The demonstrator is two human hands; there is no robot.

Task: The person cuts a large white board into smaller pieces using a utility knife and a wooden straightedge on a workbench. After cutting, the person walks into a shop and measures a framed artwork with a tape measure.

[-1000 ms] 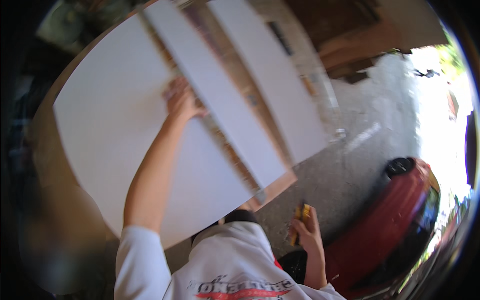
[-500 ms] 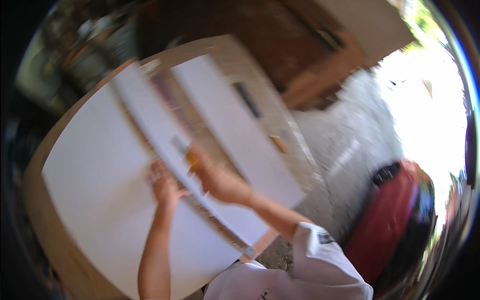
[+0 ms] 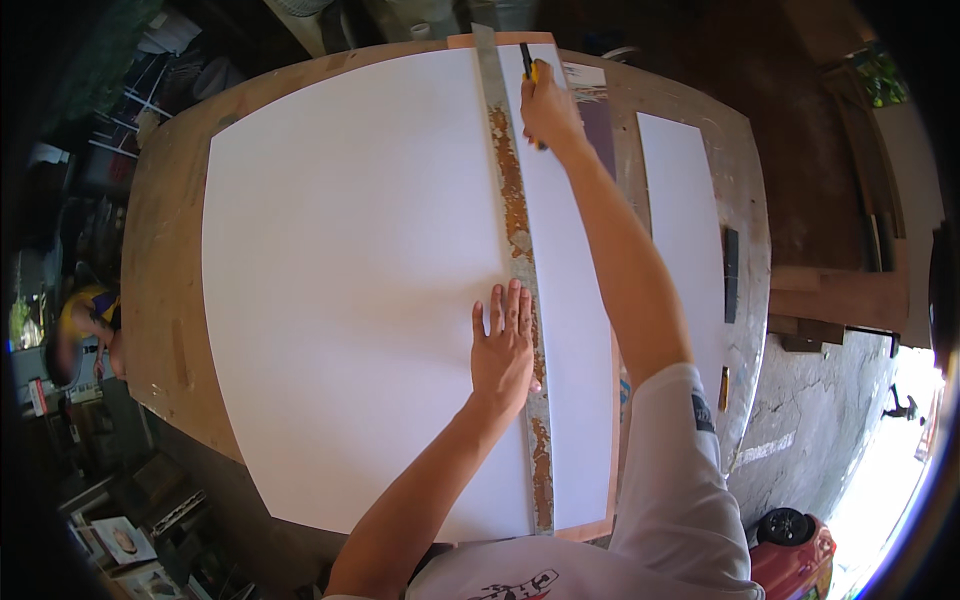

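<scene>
Workbench [image 3: 160, 260] of worn wood carries a large white sheet [image 3: 350, 290], with a narrow white strip [image 3: 682, 230] lying apart on the right and a red car [image 3: 795, 555] on the ground near right. Across the sheet runs a long rusty metal ruler [image 3: 515, 230] — the left hand [image 3: 503, 350] lies flat on its near half, fingers spread slightly apart. At the far end the right hand [image 3: 548, 110] is clamped around a yellow-and-black utility knife [image 3: 527, 65] just right of the ruler's edge — nothing blocks the line.

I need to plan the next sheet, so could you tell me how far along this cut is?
Done: a narrow white strip lies aside. In hand: the left hand pins the long metal straightedge on the large white sheet; the right hand holds a yellow utility knife at the far end. The full cut remains.
</scene>
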